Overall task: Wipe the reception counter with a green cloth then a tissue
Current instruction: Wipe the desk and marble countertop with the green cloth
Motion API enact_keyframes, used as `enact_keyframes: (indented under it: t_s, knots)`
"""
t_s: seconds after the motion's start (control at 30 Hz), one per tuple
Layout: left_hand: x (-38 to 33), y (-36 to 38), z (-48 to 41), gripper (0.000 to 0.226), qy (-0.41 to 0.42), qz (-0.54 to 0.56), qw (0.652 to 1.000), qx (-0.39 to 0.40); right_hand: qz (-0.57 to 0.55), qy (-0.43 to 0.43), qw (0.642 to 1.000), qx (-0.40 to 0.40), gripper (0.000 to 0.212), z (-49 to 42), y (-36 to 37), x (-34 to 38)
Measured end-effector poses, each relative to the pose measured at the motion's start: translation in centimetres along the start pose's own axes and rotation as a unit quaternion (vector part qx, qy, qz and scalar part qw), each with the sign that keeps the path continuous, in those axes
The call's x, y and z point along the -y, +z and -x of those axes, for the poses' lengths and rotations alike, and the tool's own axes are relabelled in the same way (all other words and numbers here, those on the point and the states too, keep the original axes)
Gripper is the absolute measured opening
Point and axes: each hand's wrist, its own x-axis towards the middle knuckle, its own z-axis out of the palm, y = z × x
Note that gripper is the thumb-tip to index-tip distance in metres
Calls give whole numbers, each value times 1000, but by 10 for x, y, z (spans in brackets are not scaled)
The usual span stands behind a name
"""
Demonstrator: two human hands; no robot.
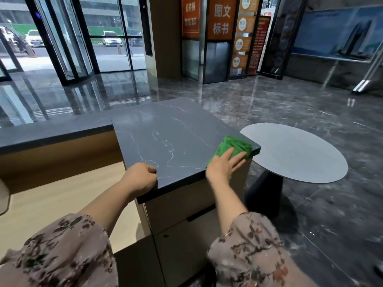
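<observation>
Bench: dark grey veined stone bench [165, 131], above a glossy marble floor [279, 100].
Cloth: crumpled green cloth [233, 146] at the bench's right corner.
Right hand [222, 165]: flat, fingers straight, pressing the cloth.
Left hand [141, 179]: fist curled, empty, resting on the near edge.

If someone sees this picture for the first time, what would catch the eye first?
The bright green cloth lies at the right corner of the dark marble counter, pressed flat under the right hand. The left hand rests, fingers curled, on the counter's near edge. A pale round table stands lower, beside that right corner.
</observation>
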Motion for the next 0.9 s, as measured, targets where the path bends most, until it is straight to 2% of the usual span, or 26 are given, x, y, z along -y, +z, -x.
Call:
enact_keyframes:
  t_s: [0.13, 0.23, 0.63, 0.8, 0.9]
  knots:
    - [-2, 0, -5, 26, -10, 0, 1000, 1, -54, -5, 998, 15, 62, 59, 33, 14]
    - [1, 0, -9, 28, -13, 4, 1000, 0, -81, 15, 996, 39, 63, 69, 36, 20]
    - [17, -4, -9, 34, -11, 72, 997, 11, -67, 65, 996, 6, 62, -24, -18, 6]
    - [22, -5, -12, 35, -12, 102, 995, 13, -84, 68, 994, -4, 64, 7, -1, 15]
    - [28, -8, -14, 31, -25, 152, 988, 10, -72, 24, 997, 12, 63, 59, 25, 22]
